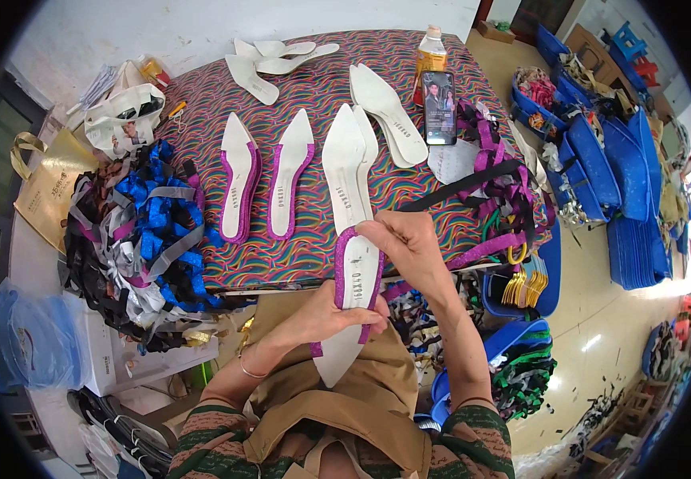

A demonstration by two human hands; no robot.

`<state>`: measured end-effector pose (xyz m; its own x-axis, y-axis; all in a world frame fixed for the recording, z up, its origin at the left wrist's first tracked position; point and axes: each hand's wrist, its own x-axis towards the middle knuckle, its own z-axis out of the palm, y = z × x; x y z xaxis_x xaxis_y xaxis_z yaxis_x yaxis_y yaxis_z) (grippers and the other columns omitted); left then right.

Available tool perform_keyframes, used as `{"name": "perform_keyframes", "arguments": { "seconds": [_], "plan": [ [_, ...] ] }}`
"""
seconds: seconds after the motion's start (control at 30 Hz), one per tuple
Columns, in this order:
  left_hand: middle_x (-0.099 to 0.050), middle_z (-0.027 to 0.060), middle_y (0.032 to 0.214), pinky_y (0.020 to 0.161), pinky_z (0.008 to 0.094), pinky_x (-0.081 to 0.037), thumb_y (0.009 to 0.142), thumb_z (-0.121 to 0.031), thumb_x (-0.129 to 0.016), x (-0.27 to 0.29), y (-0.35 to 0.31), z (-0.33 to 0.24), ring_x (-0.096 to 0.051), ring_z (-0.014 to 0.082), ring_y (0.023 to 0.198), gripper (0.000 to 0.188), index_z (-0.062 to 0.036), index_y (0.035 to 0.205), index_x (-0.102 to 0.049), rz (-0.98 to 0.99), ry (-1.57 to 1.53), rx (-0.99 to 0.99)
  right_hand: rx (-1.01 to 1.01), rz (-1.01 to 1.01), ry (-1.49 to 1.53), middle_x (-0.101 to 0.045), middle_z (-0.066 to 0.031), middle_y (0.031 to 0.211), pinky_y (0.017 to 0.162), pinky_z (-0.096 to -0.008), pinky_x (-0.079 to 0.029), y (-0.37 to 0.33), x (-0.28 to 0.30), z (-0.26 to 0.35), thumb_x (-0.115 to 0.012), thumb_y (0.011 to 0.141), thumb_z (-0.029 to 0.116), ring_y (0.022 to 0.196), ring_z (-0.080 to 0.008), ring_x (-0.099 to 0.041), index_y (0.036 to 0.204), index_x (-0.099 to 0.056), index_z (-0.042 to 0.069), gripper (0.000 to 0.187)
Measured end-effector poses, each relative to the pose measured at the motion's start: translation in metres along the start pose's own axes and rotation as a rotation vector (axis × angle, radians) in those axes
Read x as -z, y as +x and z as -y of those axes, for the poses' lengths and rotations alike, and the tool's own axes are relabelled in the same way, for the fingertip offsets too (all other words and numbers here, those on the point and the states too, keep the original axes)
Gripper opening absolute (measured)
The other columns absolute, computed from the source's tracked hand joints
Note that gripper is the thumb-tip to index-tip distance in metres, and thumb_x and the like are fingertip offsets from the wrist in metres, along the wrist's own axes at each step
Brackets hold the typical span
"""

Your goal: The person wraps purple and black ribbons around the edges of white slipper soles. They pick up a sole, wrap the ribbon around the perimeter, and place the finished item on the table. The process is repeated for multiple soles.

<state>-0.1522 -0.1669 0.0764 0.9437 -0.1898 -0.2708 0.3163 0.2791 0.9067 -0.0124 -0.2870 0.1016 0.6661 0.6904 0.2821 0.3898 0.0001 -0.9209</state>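
Note:
A white pointed shoe insole [359,275] edged with purple glitter strip is held over my lap, its tip toward me. My left hand [337,313] grips its middle, thumb across the top. My right hand [405,243] pinches the rounded heel end at the purple edge. Just beyond lie plain white insoles [344,160], overlapping on the table. Left of them rest a purple-edged insole [291,176] and a small stack of purple-edged insoles [238,180], tips pointing away. More plain insoles [389,112] lie beside the phone.
The table [190,104] has a wavy multicoloured cover. A phone [440,108] leans before a drink bottle [432,52]. Purple and black strips [485,184] trail off the right side. A heap of blue, silver and black strips [150,231] hangs at left. Blue baskets [593,160] stand on the floor.

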Motion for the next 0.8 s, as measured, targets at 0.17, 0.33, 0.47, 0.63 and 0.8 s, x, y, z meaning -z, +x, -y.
{"name": "perform_keyframes", "arguments": {
  "seconds": [0.17,0.33,0.47,0.63,0.8],
  "plan": [
    [-0.068,0.0076,0.081,0.066,0.0282,-0.053,0.088,-0.007,-0.067,0.002,-0.003,0.003,-0.066,0.0143,0.074,0.01,0.0002,0.095,-0.064,-0.026,0.07,0.035,0.08,-0.065,-0.095,-0.036,-0.0022,0.055,0.046,-0.0295,-0.026,-0.011,-0.01,-0.003,-0.067,0.087,0.007,0.052,-0.0083,-0.032,0.069,-0.053,-0.003,0.025],
    [-0.067,0.0058,0.079,0.067,0.0278,-0.052,0.088,-0.008,-0.067,0.0,0.0,0.013,-0.063,0.0121,0.073,0.011,-0.0005,0.094,-0.064,-0.064,0.138,0.043,-0.045,-0.029,-0.045,-0.042,0.0016,0.057,0.046,-0.0271,-0.026,-0.014,-0.007,0.006,-0.07,0.085,0.009,0.054,-0.0054,-0.032,0.068,-0.055,0.0,0.025],
    [-0.067,0.0061,0.078,0.065,0.0278,-0.052,0.089,-0.011,-0.066,-0.004,-0.001,0.014,-0.064,0.012,0.072,0.012,0.0,0.093,-0.064,-0.109,0.188,-0.009,-0.212,-0.127,0.382,-0.051,0.0038,0.065,0.049,-0.0241,-0.03,-0.024,-0.015,-0.005,-0.07,0.086,0.01,0.059,-0.0021,-0.04,0.073,-0.061,0.0,0.019],
    [-0.07,0.0088,0.081,0.072,0.0311,-0.053,0.089,-0.009,-0.066,-0.002,0.0,0.01,-0.066,0.0146,0.075,0.013,0.0024,0.095,-0.064,-0.078,0.091,0.028,-0.344,-0.266,0.65,-0.059,-0.0003,0.071,0.053,-0.0216,-0.037,-0.049,-0.042,-0.016,-0.061,0.094,0.014,0.062,-0.0035,-0.05,0.108,-0.064,-0.006,0.024],
    [-0.069,0.0158,0.076,0.073,0.0359,-0.055,0.089,-0.022,-0.066,0.008,0.007,-0.007,-0.07,0.0256,0.076,0.027,0.0046,0.092,-0.064,0.189,-0.144,0.025,-0.438,-0.227,0.951,-0.065,-0.0055,0.09,0.071,-0.0288,-0.049,-0.033,-0.034,-0.045,-0.054,0.098,0.033,0.074,-0.0148,-0.059,0.11,-0.065,-0.003,0.039]
  ]
}}
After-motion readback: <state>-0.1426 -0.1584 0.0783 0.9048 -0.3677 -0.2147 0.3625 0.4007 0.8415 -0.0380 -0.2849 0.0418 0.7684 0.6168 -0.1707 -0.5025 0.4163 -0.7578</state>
